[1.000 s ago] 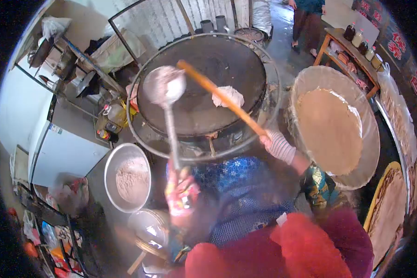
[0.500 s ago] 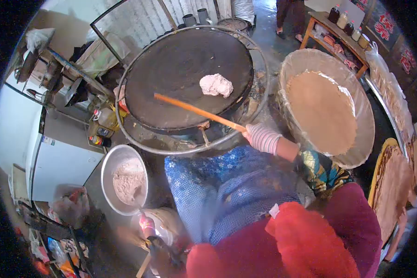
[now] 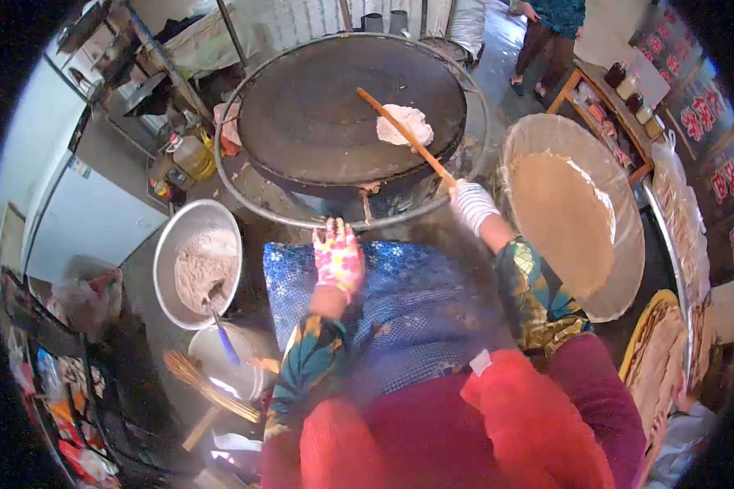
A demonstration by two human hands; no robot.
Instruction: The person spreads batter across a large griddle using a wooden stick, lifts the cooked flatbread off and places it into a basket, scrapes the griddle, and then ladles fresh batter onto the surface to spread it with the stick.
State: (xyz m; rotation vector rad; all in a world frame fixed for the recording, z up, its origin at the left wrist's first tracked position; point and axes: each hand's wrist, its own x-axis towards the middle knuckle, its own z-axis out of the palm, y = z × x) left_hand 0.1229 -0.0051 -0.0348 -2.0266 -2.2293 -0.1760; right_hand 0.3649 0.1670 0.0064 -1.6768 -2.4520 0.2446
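Note:
My right hand [image 3: 472, 204], in a striped glove, grips the near end of a long wooden stick [image 3: 420, 147]. The stick slants across a lump of pale pinkish dough [image 3: 396, 130] on the big round black griddle [image 3: 326, 106]. In a pink and yellow patterned glove, my left hand [image 3: 339, 259] has its fingers stretched out at the metal ring [image 3: 277, 218] around the griddle; nothing shows in it. To its left a metal bowl [image 3: 165, 277] holds more dough, with a blue-handled utensil [image 3: 226, 342] leaning out of it.
At the right stands a large lined basket [image 3: 638, 244] with a brown flat layer inside. Below the bowl are a white bucket [image 3: 257, 379] and a straw brush [image 3: 208, 387]. A person [image 3: 550, 37] stands beyond the griddle, near a wooden shelf [image 3: 603, 85] with bottles.
My left hand has let go of the blue-handled utensil and moved up to the ring. My right hand has swung the stick over the dough, which looks flatter. The camera view has shifted.

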